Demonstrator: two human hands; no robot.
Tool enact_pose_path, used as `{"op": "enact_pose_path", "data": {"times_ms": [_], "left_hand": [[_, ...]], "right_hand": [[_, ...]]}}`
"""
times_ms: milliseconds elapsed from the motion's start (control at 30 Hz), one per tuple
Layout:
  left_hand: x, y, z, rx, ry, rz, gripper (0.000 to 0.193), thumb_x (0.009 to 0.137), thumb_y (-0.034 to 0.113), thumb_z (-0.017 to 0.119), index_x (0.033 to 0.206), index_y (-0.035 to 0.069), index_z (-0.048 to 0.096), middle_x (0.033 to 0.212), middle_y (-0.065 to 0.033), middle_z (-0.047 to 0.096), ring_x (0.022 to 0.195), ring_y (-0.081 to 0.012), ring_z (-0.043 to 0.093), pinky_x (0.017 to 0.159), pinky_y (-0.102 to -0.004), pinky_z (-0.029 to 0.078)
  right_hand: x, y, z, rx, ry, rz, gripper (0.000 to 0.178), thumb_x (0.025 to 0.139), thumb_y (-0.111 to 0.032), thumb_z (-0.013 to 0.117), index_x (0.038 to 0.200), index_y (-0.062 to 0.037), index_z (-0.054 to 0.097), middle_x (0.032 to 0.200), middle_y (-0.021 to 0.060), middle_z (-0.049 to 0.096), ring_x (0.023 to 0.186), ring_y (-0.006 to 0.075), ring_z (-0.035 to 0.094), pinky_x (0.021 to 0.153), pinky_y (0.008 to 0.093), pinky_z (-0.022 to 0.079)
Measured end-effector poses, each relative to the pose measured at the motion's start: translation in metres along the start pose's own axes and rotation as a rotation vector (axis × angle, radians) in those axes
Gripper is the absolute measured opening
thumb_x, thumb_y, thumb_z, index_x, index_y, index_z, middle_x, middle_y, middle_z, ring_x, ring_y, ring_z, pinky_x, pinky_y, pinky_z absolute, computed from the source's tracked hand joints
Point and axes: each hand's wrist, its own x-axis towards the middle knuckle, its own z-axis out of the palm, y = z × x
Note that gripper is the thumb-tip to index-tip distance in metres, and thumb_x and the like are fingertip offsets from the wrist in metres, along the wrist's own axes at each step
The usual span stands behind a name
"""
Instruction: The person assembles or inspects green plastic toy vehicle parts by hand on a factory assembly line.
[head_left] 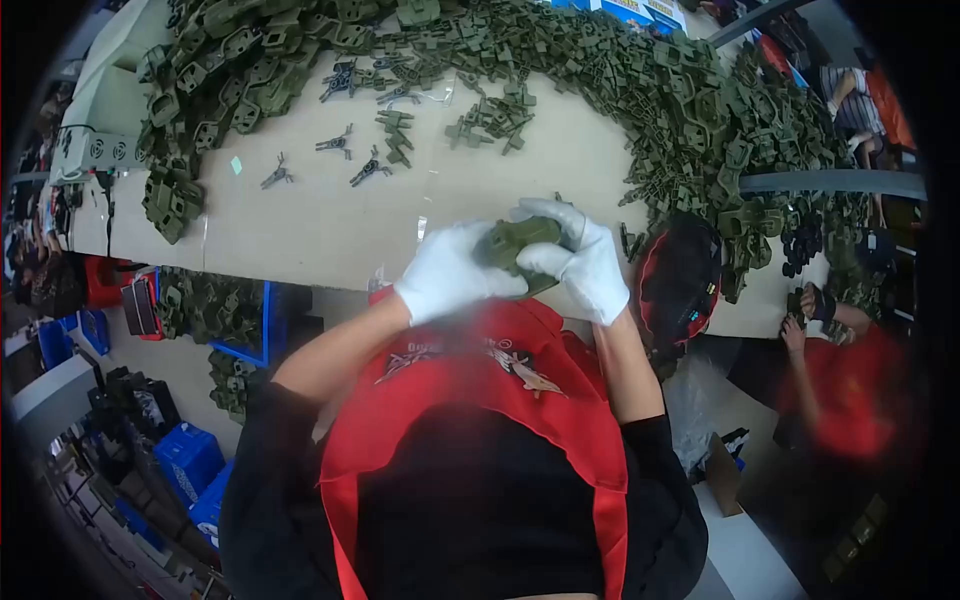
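Both my hands wear white gloves and meet at the table's near edge. Between them is an olive-green plastic part [522,238], rounded and partly covered by my fingers. My left hand [452,268] grips it from the left side. My right hand [588,262] closes on it from the right, with the thumb across its front. Beyond my hands lie small dark grey jointed pieces [370,170] and slim green pieces [397,135], scattered on the pale table [300,225].
Heaps of green plastic parts [690,95] line the table's far and right sides. A black-and-red bag-like item [680,275] sits right of my hands. A blue-edged crate [268,325] with green parts stands below left. A co-worker in red [850,395] works at the right.
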Motion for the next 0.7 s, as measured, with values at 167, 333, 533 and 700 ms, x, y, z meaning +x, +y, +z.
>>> {"op": "enact_pose_path", "data": {"times_ms": [167,333,533,700], "left_hand": [[-0.012,0.008,-0.021,0.267,0.425,0.078,0.096,0.062,0.047,0.079,0.139,0.006,0.039,0.125,-0.0231,0.055,0.114,-0.04,0.054,0.099,-0.042,0.043],[-0.019,-0.015,-0.01,-0.539,0.196,0.069,0.08,0.07,0.017,0.079,0.137,-0.001,0.04,0.119,-0.0157,0.059,0.11,-0.0246,0.058,0.097,-0.0332,0.045],[-0.017,-0.019,-0.01,-0.285,0.316,-0.027,0.086,0.068,0.034,0.079,0.137,-0.002,0.042,0.123,-0.0208,0.06,0.11,-0.0293,0.061,0.096,-0.0351,0.046],[-0.016,-0.017,-0.008,-0.155,0.201,-0.026,0.075,0.069,0.026,0.077,0.132,-0.002,0.047,0.12,-0.0179,0.061,0.108,-0.026,0.06,0.092,-0.0341,0.048]], "right_hand": [[0.005,0.018,-0.044,0.155,0.24,-0.026,0.047,0.078,0.003,0.066,0.124,0.0042,0.056,0.12,0.0159,0.062,0.103,0.0227,0.063,0.093,0.034,0.049],[-0.004,0.033,-0.048,0.552,0.313,-0.042,0.041,0.081,0.005,0.06,0.122,0.0048,0.058,0.119,0.0154,0.063,0.104,0.0184,0.061,0.092,0.0313,0.048],[-0.003,0.003,-0.016,-0.883,0.516,-0.197,0.05,0.076,-0.017,0.077,0.121,-0.0039,0.062,0.118,0.0107,0.061,0.104,0.0174,0.059,0.091,0.0286,0.046],[0.014,-0.025,0.041,-0.589,0.024,0.118,0.051,0.077,-0.03,0.074,0.119,-0.0035,0.062,0.122,0.0155,0.062,0.097,0.0234,0.067,0.087,0.0315,0.051]]}}
